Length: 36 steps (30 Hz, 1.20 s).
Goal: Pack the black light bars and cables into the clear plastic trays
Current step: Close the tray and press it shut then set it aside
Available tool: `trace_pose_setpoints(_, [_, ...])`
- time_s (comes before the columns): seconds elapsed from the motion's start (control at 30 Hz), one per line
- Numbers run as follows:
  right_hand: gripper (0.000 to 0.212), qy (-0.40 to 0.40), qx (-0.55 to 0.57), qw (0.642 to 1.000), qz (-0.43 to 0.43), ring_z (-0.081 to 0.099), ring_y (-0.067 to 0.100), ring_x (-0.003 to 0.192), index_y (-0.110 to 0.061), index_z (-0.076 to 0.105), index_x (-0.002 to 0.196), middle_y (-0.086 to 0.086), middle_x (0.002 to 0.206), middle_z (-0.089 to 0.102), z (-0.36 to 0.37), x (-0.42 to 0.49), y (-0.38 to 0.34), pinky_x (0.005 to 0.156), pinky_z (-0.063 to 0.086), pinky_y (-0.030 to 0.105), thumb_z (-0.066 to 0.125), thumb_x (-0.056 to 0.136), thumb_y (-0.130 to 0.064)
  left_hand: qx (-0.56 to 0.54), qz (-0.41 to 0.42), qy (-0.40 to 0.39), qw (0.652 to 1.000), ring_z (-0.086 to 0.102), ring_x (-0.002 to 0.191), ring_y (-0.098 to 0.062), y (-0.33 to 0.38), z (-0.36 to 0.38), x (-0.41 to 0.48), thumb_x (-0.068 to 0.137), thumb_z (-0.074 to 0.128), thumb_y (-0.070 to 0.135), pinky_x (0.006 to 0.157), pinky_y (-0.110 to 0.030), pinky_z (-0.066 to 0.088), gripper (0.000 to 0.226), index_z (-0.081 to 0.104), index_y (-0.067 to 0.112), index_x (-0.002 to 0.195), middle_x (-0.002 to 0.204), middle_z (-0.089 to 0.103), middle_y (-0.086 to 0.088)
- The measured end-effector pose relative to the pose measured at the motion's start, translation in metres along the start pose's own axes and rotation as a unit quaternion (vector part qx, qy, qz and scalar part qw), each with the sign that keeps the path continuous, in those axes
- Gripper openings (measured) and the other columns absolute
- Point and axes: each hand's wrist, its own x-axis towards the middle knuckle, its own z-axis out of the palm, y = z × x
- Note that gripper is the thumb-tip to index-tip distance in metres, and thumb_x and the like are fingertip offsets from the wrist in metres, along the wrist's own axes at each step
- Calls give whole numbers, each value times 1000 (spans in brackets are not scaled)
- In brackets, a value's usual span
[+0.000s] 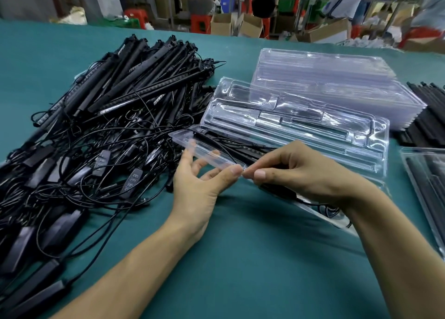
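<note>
Fingers [234, 172] of my left hand [197, 188] curl round the near edge of a clear tray [209, 150], thumb on top and the others under the plastic. My right hand [303, 174] pinches the same edge between thumb and forefinger, just beside the left thumb. That tray lies opened out on the green table [240, 258]. I can see a black light bar [248, 151] and a cable [325, 209] in its near part, while its far half [301, 123] shows moulded channels. Behind it sits a stack of empty trays [337, 77]. A loose pile of bars and cables [108, 106] lies to the left. At the right edge, a second tray [423, 188] holds bars, near more loose bars [427, 116].
</note>
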Motion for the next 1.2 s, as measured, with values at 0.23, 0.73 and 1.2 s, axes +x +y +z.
trace_pose_setpoints(0.23, [15,8,13,1000,2,69,24,88,-35,76,101,4,93,76,-2,-2,1,80,52,44,70,88,-30,-9,3,-3,1000,66,113,-31,1,1,-1,51,92,22,85,-41,59,119,30,22,153,144,48,-19])
trace_pose_setpoints(0.73, [19,17,43,999,2,72,10,89,-22,77,98,-5,91,77,-7,-6,-3,82,55,22,75,80,-19,-35,1,6,999,69,107,-27,2,4,-1,51,92,19,78,-35,59,123,26,26,155,135,57,-14])
trace_pose_setpoints(1.2, [14,32,6,999,16,69,4,76,-21,78,97,-5,82,77,-6,-9,-10,67,51,17,75,84,-17,-40,2,22,999,71,103,-25,2,4,-2,48,96,18,79,-34,59,113,37,18,145,128,63,-13])
